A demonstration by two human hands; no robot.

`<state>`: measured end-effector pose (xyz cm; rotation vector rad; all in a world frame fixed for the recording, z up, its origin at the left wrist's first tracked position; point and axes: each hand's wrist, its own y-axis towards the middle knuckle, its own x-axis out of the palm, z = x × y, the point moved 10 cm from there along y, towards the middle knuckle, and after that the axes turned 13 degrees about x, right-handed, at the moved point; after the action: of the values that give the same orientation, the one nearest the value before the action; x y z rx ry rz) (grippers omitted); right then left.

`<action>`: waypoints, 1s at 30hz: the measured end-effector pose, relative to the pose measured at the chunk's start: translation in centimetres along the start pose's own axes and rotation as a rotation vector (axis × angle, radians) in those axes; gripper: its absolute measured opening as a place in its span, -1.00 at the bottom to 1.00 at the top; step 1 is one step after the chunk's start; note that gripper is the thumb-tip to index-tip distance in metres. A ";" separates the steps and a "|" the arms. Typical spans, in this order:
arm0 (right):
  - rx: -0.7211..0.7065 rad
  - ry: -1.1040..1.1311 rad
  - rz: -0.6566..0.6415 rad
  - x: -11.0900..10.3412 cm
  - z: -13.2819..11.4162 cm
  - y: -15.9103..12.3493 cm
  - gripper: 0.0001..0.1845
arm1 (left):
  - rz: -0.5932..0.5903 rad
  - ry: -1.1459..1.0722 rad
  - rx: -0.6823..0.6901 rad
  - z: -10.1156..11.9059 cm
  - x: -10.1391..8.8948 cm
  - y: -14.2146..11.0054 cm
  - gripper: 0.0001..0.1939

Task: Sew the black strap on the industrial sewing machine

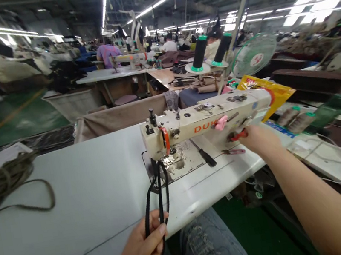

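Head view: at the far left of our pale, smooth surface (pixel 80 193) we see a loose heap of olive-brown strap (pixel 4 184), flat, soft and tangled, with one curved loop spilling towards the middle. To its right, our left hand (pixel 149 238) is closed on the black strap (pixel 160 198), thumb and fingers pinching it below the needle area. The strap is narrow, dark and matte, falling in long, slim loops from the head end of the sewing machine (pixel 184 131) to our fingers, over the near edge of the surface.

The machine is hard, cream-coloured and boxy, with a rounded orange band, orange lettering and a scuffed, stained metal bed. On the bed lies a screwdriver (pixel 206 156) with a ribbed black handle; a crumpled pink piece (pixel 221 123) sits on the arm above. Further right, slim snips (pixel 234 151) with pinkish handles lie near the machine's base. Our right hand (pixel 258 139) touches a glossy red part (pixel 239 135) there, but we cannot tell how tightly its fingers close. Behind it leans a shiny, creased yellow bag (pixel 277 95).
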<state>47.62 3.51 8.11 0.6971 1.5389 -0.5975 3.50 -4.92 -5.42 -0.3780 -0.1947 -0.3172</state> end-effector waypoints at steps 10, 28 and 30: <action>-1.344 0.312 -0.042 5.8 -16.8 -26.5 -0.59 | 0.038 -0.070 0.070 1.5 -0.5 0.0 -0.54; -0.927 0.896 0.000 6.0 -16.3 -20.6 -0.78 | 0.078 -0.037 0.069 1.3 -1.9 -0.5 -0.45; -0.932 0.883 0.010 6.4 -16.5 -20.8 -0.79 | 0.071 0.003 0.062 1.4 -1.9 -0.5 -0.46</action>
<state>20.94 1.92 2.45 0.2125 2.3384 0.5444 1.35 -4.32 -4.49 -0.3219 -0.1871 -0.2413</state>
